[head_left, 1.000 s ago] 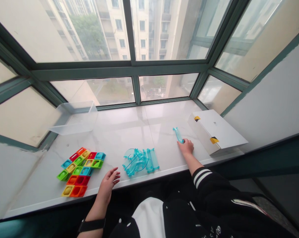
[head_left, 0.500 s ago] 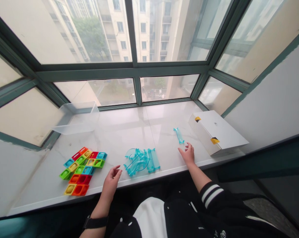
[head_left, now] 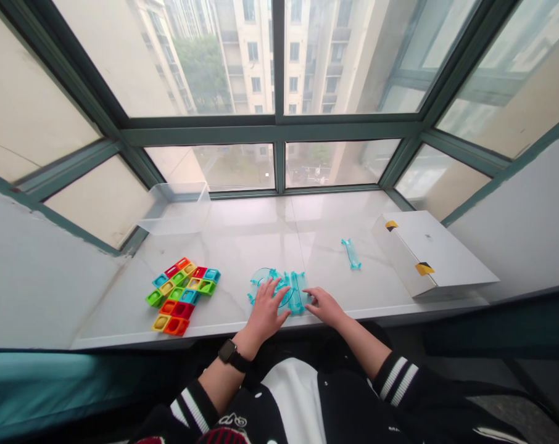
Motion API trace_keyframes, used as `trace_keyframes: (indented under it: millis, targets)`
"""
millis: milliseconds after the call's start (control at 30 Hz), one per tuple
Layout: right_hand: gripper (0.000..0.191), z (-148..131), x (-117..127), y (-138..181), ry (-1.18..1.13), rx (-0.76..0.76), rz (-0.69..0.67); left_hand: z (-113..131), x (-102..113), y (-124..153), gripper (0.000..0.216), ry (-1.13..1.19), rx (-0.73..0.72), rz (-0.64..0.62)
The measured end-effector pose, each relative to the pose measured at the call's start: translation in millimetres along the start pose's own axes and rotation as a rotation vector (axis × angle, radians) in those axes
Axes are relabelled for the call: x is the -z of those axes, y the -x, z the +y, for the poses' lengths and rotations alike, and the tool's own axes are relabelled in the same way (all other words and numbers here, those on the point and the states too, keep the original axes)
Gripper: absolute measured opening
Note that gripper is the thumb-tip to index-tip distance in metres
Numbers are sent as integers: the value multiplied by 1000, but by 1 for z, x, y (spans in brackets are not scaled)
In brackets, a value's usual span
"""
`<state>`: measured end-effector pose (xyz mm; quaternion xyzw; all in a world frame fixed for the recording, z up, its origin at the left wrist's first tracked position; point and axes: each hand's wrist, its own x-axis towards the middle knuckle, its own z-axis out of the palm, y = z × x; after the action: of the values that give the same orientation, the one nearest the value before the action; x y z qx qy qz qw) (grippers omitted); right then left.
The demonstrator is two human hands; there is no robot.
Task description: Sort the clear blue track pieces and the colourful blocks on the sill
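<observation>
Fingers (head_left: 276,287) of the left hand (head_left: 265,310): spread, laid flat on top of the heap of translucent teal track pieces (head_left: 294,291), palm down, nothing pinched. Fingers (head_left: 309,291) of the right hand (head_left: 324,304): stretched out and loosely together, tips touching the right edge of the same heap; no grip closed on any piece as far as can be seen. The heap lies at the near edge of the windowsill (head_left: 261,234), about midway along it, directly under the left fingers and just left of the right fingertips; curved and straight sections overlap in it, and whether any are joined cannot be told. State of work, judged from the layout: nothing lifted, nothing standing assembled; the heap is loose and flat on the sill. One single teal track piece (head_left: 351,253) lies apart, right of the heap and farther from the near edge, touched by neither hand. Left of the heap, near the near edge, coloured blocks (head_left: 182,293) lie flat in one tight cluster, well clear of the left hand. Clear plastic bin (head_left: 175,209) at the far left corner, contents not visible. White box (head_left: 430,253) at the right end of the sill. Black watch (head_left: 227,353) on the left wrist.
</observation>
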<state>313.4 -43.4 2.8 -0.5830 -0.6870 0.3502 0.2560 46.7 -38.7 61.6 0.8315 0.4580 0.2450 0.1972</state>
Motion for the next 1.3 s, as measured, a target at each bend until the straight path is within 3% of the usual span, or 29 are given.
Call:
trace_keyframes:
  millis: [267, 500, 667, 1100, 1300]
  targets:
    - [44, -10, -9, -4, 99, -59, -36, -19, 8, 6, 60, -82, 53, 105]
    - [50, -23, -27, -12, 128, -8, -68, -13, -1, 15, 70, -200, 5, 32]
    - [38, -24, -29, -12, 135, 2, -81, -2, -6, 10, 73, -310, -81, -25]
    - [29, -14, -14, -7, -92, -164, 3, -9, -18, 4, 50, -400, -79, -128]
    - [30, -4, -27, -12, -370, -241, -22, -9, -23, 5, 55, -376, -82, -106]
